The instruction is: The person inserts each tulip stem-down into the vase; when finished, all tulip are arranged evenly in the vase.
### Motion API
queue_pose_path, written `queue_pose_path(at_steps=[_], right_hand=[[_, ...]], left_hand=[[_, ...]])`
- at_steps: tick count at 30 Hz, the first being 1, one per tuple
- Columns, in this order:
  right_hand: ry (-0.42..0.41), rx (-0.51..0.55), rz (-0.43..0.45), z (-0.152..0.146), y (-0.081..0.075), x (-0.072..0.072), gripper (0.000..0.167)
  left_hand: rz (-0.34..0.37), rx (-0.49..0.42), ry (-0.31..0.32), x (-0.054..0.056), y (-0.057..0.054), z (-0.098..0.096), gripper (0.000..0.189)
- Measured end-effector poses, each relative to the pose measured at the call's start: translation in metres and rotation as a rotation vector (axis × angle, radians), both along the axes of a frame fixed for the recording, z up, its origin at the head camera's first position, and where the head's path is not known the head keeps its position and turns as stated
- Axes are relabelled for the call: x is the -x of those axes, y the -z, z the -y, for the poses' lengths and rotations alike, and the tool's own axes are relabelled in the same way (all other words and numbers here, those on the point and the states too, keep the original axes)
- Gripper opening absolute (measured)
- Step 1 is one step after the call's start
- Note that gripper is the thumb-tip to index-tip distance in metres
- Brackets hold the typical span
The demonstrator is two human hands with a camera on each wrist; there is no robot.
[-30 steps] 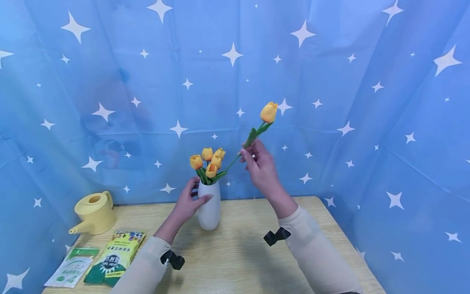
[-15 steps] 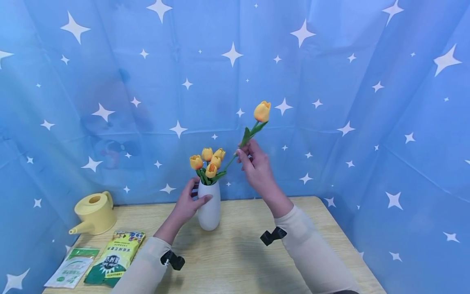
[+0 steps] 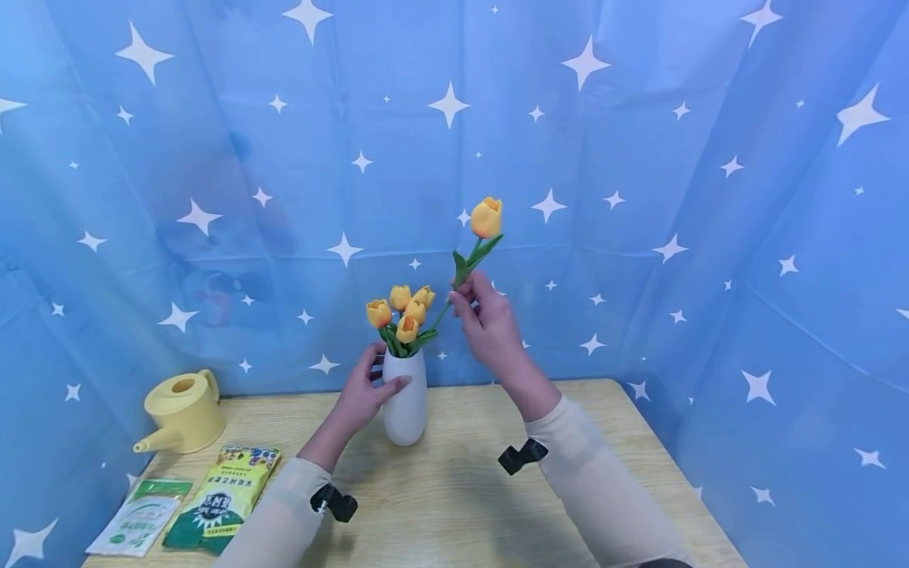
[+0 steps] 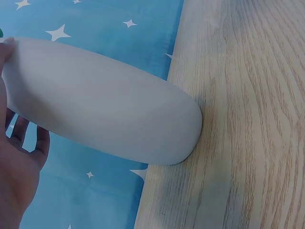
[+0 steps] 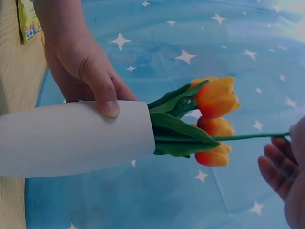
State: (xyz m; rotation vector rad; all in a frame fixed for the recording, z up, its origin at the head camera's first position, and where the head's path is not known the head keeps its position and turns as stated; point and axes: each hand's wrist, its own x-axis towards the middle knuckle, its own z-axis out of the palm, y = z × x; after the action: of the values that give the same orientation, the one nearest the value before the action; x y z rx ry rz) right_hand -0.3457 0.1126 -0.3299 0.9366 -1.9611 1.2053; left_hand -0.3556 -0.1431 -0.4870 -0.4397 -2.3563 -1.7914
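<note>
A white vase (image 3: 405, 410) stands upright on the wooden table, with several yellow-orange tulips (image 3: 408, 328) in its mouth. Near the top, my left hand (image 3: 360, 396) grips it, thumb (image 5: 109, 102) across the front and fingers curled round the far side. My right hand (image 3: 491, 323) pinches the green stem (image 5: 257, 137) of a single tulip (image 3: 486, 218) above and right of the bunch. This flower leans to the right, its stem slanting down to the leaves (image 5: 183, 133) at the vase's mouth. Those leaves overlap its lower end, so I cannot tell how deep it sits.
At the table's left stands a yellow watering can (image 3: 185, 414). In front of it lie a green-and-yellow bag (image 3: 227, 497) and a white-and-green packet (image 3: 140, 517). A blue curtain with white stars (image 3: 454, 158) hangs close behind the table (image 3: 454, 505) and along its sides.
My right hand has moved a little to the left with the tulip, which now leans less and is nearer the bunch. The left hand and the vase have stayed put.
</note>
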Motion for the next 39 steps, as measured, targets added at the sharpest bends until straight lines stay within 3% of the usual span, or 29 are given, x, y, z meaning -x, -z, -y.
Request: queue_pose_path(at_steps=[15,20,27,39], right_hand=[[-0.007,0.009,-0.013,0.008,0.000,-0.002,0.006],[0.004,-0.067,-0.018,0.013,0.007,-0.001,0.008],[0.012,-0.143,0.089,0.019,0.025,0.001,0.008],[0.068,-0.115,0.284,0.019,0.045,0.006,0.010]], left_hand=[[-0.005,-0.001,0.005,0.001,0.001,0.000,0.075],[-0.012,-0.011,0.003,0.000,0.000,0.001,0.073],[-0.017,-0.005,0.007,0.001,0.000,0.000,0.074],[-0.026,0.002,0.001,0.001,0.001,0.000,0.074]])
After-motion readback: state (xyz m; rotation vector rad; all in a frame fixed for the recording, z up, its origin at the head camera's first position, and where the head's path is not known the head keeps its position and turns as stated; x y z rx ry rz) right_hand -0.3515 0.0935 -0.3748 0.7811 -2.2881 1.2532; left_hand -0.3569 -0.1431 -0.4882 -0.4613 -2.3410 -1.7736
